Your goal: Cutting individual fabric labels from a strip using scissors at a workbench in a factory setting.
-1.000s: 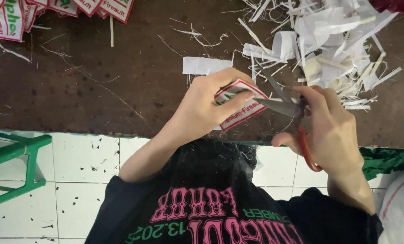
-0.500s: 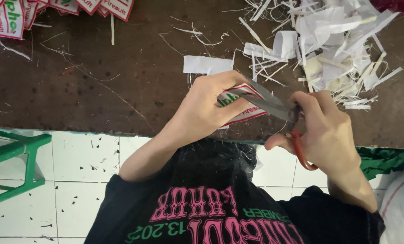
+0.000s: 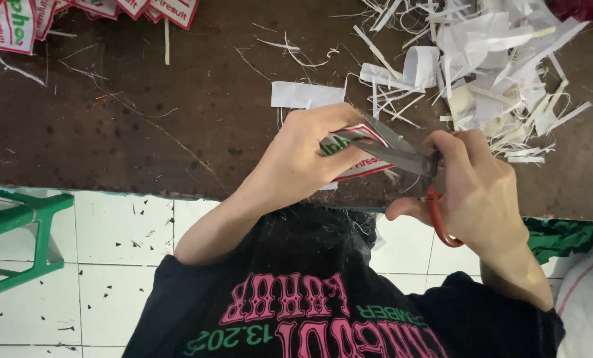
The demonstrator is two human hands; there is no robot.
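My left hand [image 3: 306, 156] grips a small white label with a red border [image 3: 366, 166] just above the near edge of the dark brown table [image 3: 177, 119]. My right hand [image 3: 479, 192] holds red-handled scissors [image 3: 402, 156], whose metal blades are spread across the label's upper edge. My fingers hide the label's left part. A loose white paper piece [image 3: 306, 94] lies on the table just beyond my left hand.
A heap of white paper strips and offcuts [image 3: 488, 59] covers the far right of the table. Several finished red-bordered labels [image 3: 78, 13] lie at the far left. A green stool [image 3: 25, 232] stands on the white tiled floor at left. Green cloth [image 3: 561, 235] shows at right.
The scissors have shifted left along the label and their blades have opened wider. My left hand has turned the label slightly.
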